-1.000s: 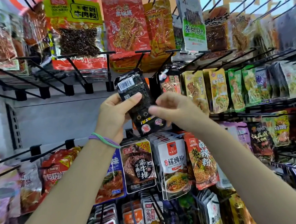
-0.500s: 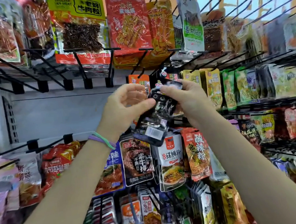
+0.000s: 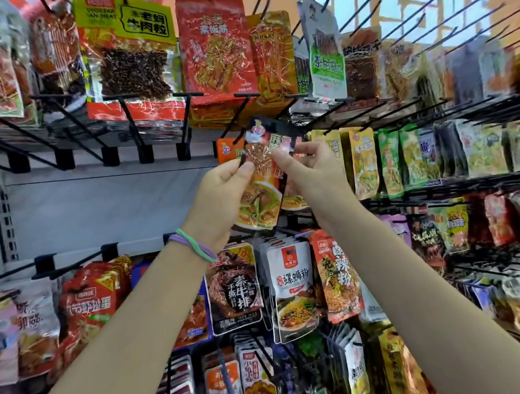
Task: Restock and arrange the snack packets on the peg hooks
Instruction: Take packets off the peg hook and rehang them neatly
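In front of the middle row of peg hooks (image 3: 185, 122), I see both hands raised around one snack packet (image 3: 259, 184). My left hand (image 3: 221, 196) has its fingers curled, with the thumb pressed onto the packet's left edge about a third of the way down, so it pinches the packet there. My right hand (image 3: 309, 165) pinches the packet's upper right corner between thumb and forefinger, the other fingers loosely bent behind. The packet hangs upright between the two hands, its printed front toward me, its top close under the tips of the black hooks; I cannot tell whether it is threaded onto one. Orange packets (image 3: 292, 191) hang just behind it. Green and purple bands (image 3: 194, 246) circle the left wrist. Below the hands, a white packet (image 3: 293, 290) hangs on the lower row.
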### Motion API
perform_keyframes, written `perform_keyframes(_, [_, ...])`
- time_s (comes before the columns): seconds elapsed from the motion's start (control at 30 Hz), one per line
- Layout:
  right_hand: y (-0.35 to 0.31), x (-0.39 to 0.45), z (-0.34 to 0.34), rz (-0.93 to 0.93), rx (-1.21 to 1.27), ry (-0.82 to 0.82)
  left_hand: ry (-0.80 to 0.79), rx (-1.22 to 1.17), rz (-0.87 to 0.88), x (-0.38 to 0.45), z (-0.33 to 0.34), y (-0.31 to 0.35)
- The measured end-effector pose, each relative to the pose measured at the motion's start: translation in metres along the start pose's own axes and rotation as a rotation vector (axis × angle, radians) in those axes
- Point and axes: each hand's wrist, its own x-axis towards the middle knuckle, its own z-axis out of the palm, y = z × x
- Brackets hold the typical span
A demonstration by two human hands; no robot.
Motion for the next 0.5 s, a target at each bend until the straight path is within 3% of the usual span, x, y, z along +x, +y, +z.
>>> perform_keyframes(0.17, [0.003, 0.014, -0.013, -0.024, 0.028, -0.01, 0.126, -0.047, -0.089, 0.02, 0.014, -0.014])
perform_keyframes(0.33, [0.001, 0.044, -0.022, -0.006, -0.047, 0.063, 0.088, 0.09, -0.07, 0.047, 0.025, -0.014])
perform_keyframes(0.5, [-0.001, 0.076, -0.03, -0.048, -0.142, 0.121, 0.149, 0.138, -0.09, 0.072, 0.037, -0.016])
